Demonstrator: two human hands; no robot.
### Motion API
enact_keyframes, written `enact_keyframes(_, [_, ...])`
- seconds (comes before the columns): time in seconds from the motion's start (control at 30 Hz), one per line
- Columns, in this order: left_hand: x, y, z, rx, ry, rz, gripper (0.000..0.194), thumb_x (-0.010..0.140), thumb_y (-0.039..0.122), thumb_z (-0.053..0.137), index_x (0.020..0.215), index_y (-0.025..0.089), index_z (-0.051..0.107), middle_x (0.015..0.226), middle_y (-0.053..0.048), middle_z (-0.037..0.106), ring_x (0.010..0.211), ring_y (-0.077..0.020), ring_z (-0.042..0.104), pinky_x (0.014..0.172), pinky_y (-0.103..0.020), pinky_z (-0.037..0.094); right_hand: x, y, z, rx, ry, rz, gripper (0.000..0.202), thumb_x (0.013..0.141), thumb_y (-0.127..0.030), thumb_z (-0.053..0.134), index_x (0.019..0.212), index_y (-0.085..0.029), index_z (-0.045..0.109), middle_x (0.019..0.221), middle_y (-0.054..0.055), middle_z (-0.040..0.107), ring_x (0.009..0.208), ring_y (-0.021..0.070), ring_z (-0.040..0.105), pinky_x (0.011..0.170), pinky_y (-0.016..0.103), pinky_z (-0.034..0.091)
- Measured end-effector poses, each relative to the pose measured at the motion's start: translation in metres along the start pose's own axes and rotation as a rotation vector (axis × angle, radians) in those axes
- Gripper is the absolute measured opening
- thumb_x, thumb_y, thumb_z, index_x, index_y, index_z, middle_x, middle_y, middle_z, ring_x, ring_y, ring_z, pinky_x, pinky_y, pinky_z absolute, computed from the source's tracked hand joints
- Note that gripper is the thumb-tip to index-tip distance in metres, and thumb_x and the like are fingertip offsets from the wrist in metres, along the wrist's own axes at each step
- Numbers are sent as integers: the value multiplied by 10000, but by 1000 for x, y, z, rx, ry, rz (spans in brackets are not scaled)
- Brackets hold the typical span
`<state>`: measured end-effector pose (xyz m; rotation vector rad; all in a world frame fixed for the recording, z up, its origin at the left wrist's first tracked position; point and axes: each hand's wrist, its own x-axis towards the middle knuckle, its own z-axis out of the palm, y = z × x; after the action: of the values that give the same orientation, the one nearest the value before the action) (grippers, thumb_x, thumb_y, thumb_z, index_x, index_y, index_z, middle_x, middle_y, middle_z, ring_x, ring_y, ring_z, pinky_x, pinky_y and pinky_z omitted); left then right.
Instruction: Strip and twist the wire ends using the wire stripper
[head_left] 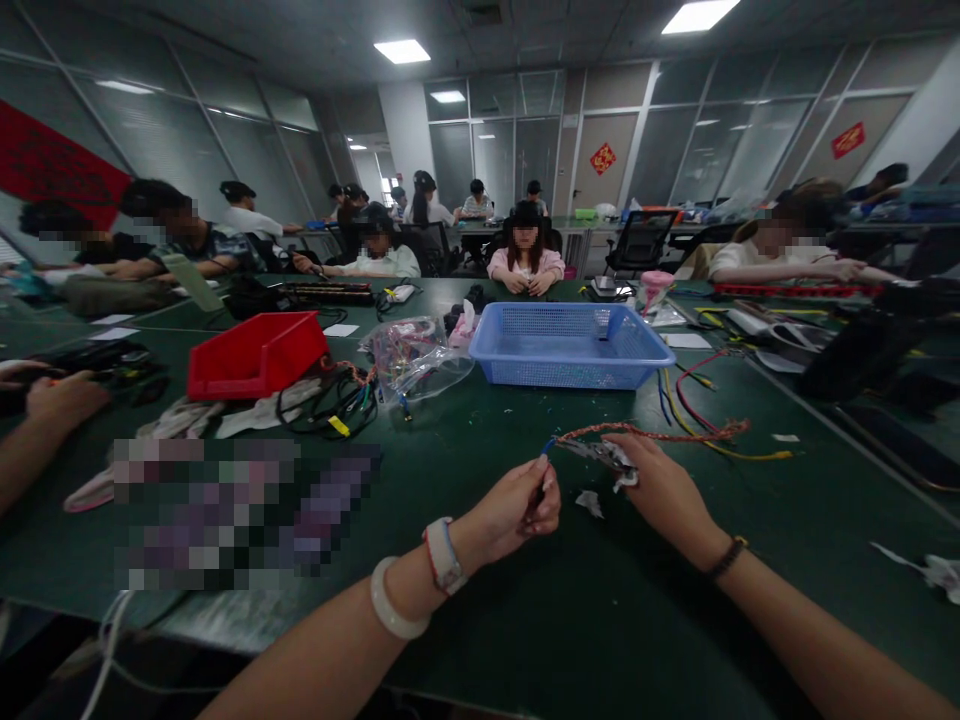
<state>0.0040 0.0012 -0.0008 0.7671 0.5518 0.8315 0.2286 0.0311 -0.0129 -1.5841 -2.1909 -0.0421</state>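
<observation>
Work apparently midway: left hand (pixel 529 500) pinches the blue end (pixel 548 447) of a copper-coloured braided wire (pixel 675 433), one o'clock; right hand (pixel 664 492) grasps crumpled grey-white scrap (pixel 600 455) alongside, not yet laid down; pale flake (pixel 589 503) already loose.

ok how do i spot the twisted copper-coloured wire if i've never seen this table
On the dark green table, find the pale blue rectangular plastic basket. On its near side, a twisted copper-coloured wire runs rightward from a blue end at the left hand, past the right hand. Its coppery twist differs from the smooth yellow cable and red cable nearby.
</observation>
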Motion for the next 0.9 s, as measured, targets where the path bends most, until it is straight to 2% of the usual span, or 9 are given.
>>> enact_keyframes(0.17, [-2,5,3,-93,-54,-51,310,975,371,387,728,184,405,482,64,352,387,-55,201,393,-156,163,0,-5,-5,5,-15,42,387,837,-148,485,1210,-233,545,1237,74,596,905,219,647,717,320,501])
enact_keyframes(0.37, [-5,8,2,-163,-142,-117,333,987,354,354,705,181,399,480,57,341,393,-61,189,392,-156,141,0,-6,-7,15,-20,56,414,815,-121,489,1210,-233,545,1226,65,597,849,201,646,697,315,487])
enact_keyframes(0.53, [-6,8,4,-130,-228,-152,337,985,359,357,712,174,423,475,52,367,389,-61,191,394,-166,165,-1,-11,-9,4,-53,44,407,804,-91,479,1178,-227,566,1165,60,611,828,187,634,685,299,461])
enact_keyframes(0.6, [-6,7,5,-96,-216,-135,313,987,361,356,763,167,457,480,53,387,383,-56,197,398,-165,177,-1,-14,-11,-6,-57,41,384,805,-83,475,1146,-223,581,1137,58,616,821,177,628,665,282,444])
enact_keyframes(0.73, [-5,3,7,-13,-119,-73,194,972,376,406,945,196,471,499,72,409,371,-45,199,407,-152,193,0,-16,-14,-33,-69,52,343,810,-83,477,1101,-220,596,1107,51,617,781,156,618,616,258,401])
enact_keyframes(0.9, [-4,1,6,28,-102,-73,159,978,359,387,924,214,422,519,72,422,376,-44,199,415,-149,207,-1,-16,-15,-38,-72,62,315,834,-103,467,1105,-217,581,1141,48,608,764,148,611,606,259,375])
